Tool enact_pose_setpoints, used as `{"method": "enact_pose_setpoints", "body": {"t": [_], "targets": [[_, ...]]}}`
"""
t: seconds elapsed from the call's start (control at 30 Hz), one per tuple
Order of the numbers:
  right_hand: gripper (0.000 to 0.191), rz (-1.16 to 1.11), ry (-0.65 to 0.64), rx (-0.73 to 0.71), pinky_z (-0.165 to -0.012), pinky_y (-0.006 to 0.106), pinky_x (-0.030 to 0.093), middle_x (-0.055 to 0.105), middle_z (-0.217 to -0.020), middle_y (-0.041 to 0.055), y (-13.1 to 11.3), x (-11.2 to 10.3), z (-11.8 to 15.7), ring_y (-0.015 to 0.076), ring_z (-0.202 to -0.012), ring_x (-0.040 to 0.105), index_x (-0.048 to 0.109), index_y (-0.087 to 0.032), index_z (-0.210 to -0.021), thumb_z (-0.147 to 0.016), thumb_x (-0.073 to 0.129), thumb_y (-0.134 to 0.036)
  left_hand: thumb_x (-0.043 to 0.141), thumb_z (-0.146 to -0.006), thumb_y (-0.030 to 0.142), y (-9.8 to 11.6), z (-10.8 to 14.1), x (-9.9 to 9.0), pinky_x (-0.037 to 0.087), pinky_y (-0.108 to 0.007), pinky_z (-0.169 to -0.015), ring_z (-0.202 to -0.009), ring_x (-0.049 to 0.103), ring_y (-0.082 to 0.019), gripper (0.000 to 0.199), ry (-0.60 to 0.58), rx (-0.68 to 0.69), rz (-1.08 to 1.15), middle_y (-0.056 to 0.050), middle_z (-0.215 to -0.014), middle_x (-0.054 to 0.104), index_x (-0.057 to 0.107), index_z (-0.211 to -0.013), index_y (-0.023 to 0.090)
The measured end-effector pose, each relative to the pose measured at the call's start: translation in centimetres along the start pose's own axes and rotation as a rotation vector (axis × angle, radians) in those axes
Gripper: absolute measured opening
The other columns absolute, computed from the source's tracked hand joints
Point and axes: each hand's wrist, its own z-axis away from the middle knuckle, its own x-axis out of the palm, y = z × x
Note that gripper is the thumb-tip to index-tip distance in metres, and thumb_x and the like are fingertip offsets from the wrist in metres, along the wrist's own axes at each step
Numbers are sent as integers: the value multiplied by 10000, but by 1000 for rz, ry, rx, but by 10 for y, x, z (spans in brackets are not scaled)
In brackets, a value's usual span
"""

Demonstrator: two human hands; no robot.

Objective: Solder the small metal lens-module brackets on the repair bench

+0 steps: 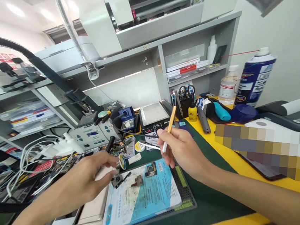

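Note:
My right hand (179,143) grips a slim pen-like tool (172,120) with a golden shaft and a pale lower end, held almost upright above the board. My left hand (88,177) hovers at the board's left edge, thumb and fingers apart. Its fingertips are close to a small round tin-like disc (122,162) and a small camera module (117,180); I cannot tell if they touch either. On the blue-and-white printed board (152,201) lie another camera module (151,169) and a brownish small part (138,181).
Behind the board stand a grey soldering station (91,138) and a heating plate (155,113). White cables (45,148) and stacked phone parts crowd the left. A yellow bottle (192,113), a pen holder (184,101) and a spray can (255,80) stand at the back right.

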Motion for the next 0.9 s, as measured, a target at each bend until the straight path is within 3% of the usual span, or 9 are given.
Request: {"method": "enact_pose_setpoints", "body": {"t": [0.3,0.5,0.9], "targets": [[351,1,-1,-1,-318,168,385,544,-534,-44,2,3,4,92,-378,526,597,-176,-712,-999,608,-377,534,-994,394,0,22,34,587,-387,-915,-1103,725,-271,353,4,-42,-34,-86,-1260,720,661,-1300,271],[378,9,-7,-7,-330,174,393,553,-534,-34,1,3,3,96,-386,532,606,-175,-703,-974,651,-434,551,-982,364,2,22,37,592,-377,-862,-1025,745,-264,323,43,-30,-35,-90,-1213,735,690,-1256,261],[345,3,13,14,-320,175,390,551,-536,-39,-2,5,4,95,-376,528,601,-176,-708,-1005,597,-350,534,-984,375,-8,27,40,612,-336,-822,-956,762,-237,330,54,-4,-14,-65,-1116,753,656,-1270,264]]}}
